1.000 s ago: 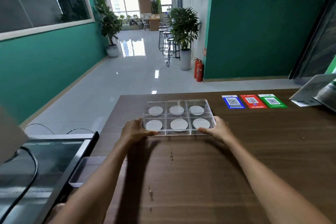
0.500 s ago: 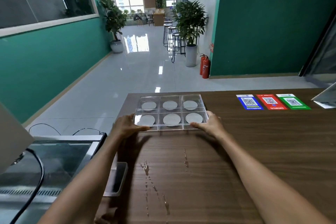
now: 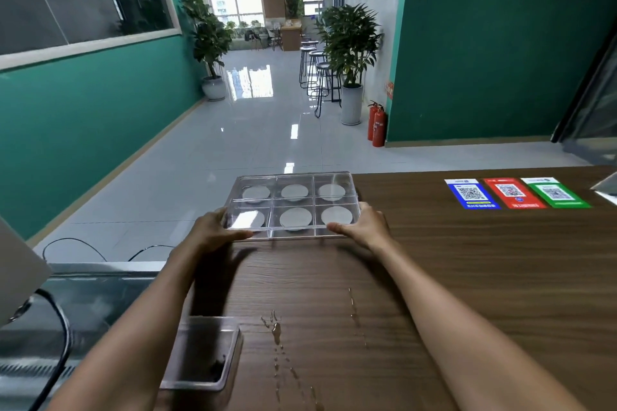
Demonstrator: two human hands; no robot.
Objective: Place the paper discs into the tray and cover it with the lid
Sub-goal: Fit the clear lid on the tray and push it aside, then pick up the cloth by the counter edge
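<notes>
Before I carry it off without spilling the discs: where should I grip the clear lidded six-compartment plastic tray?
Probably by the two short ends of the clear lidded six-compartment plastic tray, coming from the near side, as the left hand and right hand do. It is wide, flat and level on the wooden counter; opposed end grips should keep it so.

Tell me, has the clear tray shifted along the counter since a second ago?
Yes. The clear tray has slid leftward, away from the QR code stickers, toward the counter's left far corner.

The clear tray (image 3: 291, 207) sits level at the wooden counter's far edge — six compartments, each holding one flat white paper disc (image 3: 295, 217). A transparent lid (image 3: 293, 178) covers it.
</notes>
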